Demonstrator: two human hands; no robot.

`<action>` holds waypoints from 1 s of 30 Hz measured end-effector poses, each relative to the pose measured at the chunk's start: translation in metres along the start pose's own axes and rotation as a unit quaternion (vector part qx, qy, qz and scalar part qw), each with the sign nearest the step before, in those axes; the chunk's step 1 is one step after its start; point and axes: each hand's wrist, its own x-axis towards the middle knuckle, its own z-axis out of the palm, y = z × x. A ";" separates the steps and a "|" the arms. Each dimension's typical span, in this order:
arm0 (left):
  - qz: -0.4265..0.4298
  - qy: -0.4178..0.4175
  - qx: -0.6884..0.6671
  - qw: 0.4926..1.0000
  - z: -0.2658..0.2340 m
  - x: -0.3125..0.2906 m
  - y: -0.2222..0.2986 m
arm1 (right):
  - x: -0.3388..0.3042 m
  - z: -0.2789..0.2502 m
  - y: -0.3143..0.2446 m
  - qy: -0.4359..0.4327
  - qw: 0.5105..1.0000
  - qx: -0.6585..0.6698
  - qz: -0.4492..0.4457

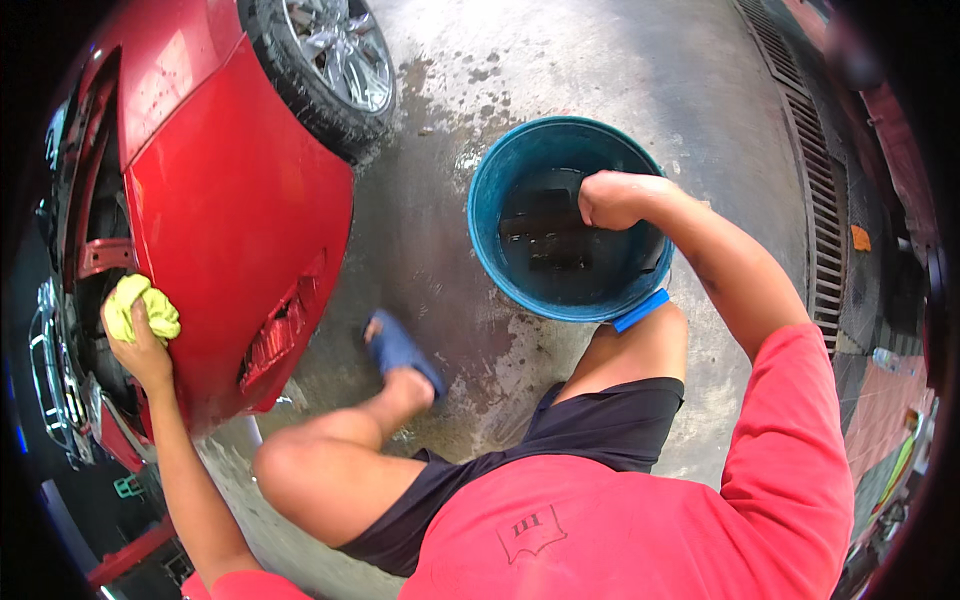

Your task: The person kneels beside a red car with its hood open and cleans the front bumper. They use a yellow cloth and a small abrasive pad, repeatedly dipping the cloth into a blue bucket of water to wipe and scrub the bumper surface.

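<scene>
My left hand [140, 345] grips a crumpled yellow-green cloth [142, 308] against the edge of the red car's body panel [220, 230], beside the open front section. Over the dark water inside a large teal bucket [480, 240], my right hand [618, 200] is closed with its fingers curled down. Whatever those fingers hold, if anything, is hidden from view. A flat blue strip [641, 311] sits at the bucket's near rim, close to my knee; its kind is unclear.
The car's wheel [335, 55] stands at the upper left. Wet patches mark the concrete floor [590, 60]. A long drain grate [815, 170] runs down the right side, with an orange scrap [860, 238] beyond it. My foot wears a blue slipper [405, 355].
</scene>
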 end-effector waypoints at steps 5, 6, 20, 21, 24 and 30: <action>-0.026 -0.017 -0.028 0.999 -0.007 -0.003 -0.012 | 0.059 0.069 -0.033 -0.124 0.990 -0.067 0.013; -0.027 -0.016 -0.038 0.999 -0.001 -0.006 -0.013 | 0.069 0.085 -0.046 -0.123 0.991 -0.042 0.006; -0.094 0.000 -0.085 0.992 -0.009 -0.013 -0.007 | 0.176 0.189 0.006 -0.002 0.918 0.123 0.376; -0.103 0.000 -0.082 0.991 -0.014 -0.014 -0.012 | 0.176 0.181 0.006 -0.025 0.919 0.119 0.375; -0.108 0.007 -0.084 0.991 -0.025 -0.016 -0.021 | 0.172 0.190 0.016 -0.029 0.923 0.105 0.370; -0.112 0.012 -0.074 0.991 -0.019 -0.016 -0.021 | 0.189 0.267 0.064 -0.074 0.920 0.071 0.378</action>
